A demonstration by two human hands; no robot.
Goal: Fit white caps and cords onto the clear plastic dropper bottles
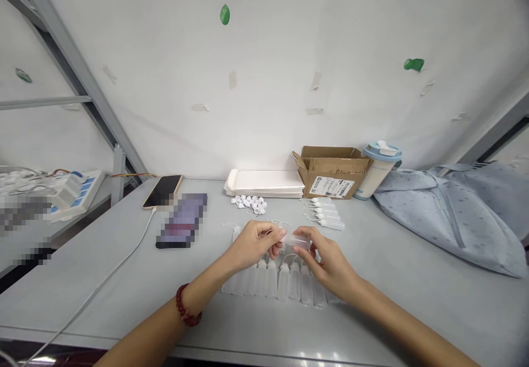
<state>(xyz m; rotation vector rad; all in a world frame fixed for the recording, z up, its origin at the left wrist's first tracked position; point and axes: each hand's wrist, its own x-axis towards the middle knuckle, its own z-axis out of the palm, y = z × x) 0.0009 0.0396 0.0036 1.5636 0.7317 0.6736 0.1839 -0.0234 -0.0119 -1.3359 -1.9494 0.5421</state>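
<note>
Cardboard box (336, 169) and white caps (249, 203) sit beyond left hand (253, 241) and right hand (327, 258), together gripping one bottle (298, 241)

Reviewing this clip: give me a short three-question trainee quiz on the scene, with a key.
1. Where do the loose white caps lie?
A: on a phone
B: on the table, in front of the white stack
C: on the blue cloth
2. True or false: the cardboard box stands between the white stack and the blue-lidded cup.
3. What is the right hand holding?

Key: 1. B; 2. True; 3. A small clear bottle.
</note>
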